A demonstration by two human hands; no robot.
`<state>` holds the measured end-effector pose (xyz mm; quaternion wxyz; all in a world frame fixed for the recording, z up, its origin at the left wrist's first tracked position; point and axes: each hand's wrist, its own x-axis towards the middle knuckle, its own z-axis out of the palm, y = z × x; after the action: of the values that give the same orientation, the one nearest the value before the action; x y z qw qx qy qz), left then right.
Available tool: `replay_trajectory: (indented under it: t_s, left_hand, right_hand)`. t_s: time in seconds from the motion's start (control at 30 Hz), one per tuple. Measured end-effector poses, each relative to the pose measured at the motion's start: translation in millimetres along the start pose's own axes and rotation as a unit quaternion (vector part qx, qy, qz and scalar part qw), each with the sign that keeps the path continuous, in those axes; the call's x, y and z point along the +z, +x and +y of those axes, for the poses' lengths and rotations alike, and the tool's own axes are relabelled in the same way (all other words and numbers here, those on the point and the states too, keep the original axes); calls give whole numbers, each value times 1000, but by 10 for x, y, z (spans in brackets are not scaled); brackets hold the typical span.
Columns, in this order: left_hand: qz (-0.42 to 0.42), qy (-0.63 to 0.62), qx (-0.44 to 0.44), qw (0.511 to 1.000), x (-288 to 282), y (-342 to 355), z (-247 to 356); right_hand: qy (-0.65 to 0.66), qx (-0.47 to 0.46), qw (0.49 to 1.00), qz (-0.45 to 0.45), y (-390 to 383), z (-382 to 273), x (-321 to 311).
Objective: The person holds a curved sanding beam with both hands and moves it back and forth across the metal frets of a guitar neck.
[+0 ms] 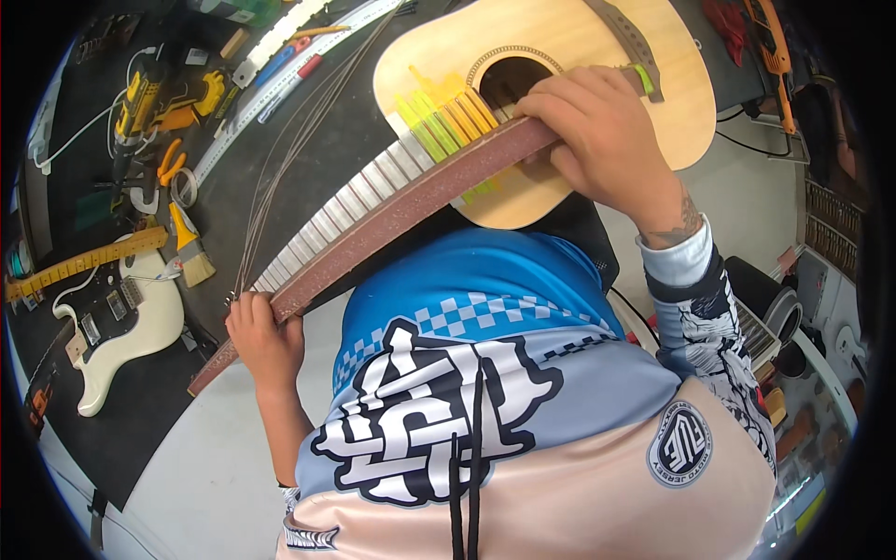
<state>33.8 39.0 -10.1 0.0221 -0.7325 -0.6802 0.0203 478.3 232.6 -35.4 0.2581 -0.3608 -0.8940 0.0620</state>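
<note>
An acoustic guitar [415, 79] with a pale wood top lies in front of me, its neck running down to the left. Silver tape covers the fretboard [364, 191] between the frets, and yellow-green tape [431, 126] lies on the body end. Along the near side of the fretboard extends a long straight sanding bar [373, 224] with a gritty reddish-brown face. My right hand [593, 131] is closed over its far end beside the soundhole [513, 82]. Toward the headstock, my left hand [266, 331] wraps around the bar and neck; its fingertips are partly hidden.
Loose strings [303, 140] trail over the dark bench beside the neck. Farther left are a long metal ruler [233, 126], a yellow-black power drill [140, 103], orange-handled pliers [171, 163], a brush [191, 252] and a white electric guitar body [140, 322]. An orange clamp [773, 56] stands at far right.
</note>
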Motion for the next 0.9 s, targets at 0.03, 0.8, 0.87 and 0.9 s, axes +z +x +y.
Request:
replay_trajectory:
  t_s: [0.03, 0.8, 0.87, 0.9]
  left_hand:
    - [10, 0, 3, 1000, 14, -11, 6]
    - [-8, -19, -22, 1000, -70, 161, 43]
    - [0, -21, -22, 1000, -36, 274, -31]
    - [4, -22, -20, 1000, -40, 324, -62]
  right_hand:
    - [-1, 0, 1000, -1, 13, 6, 4]
    - [3, -30, 1000, 8, 203, 146, 45]
    - [12, -40, 999, 3, 410, 261, 120]
    - [22, -46, 999, -3, 492, 272, 115]
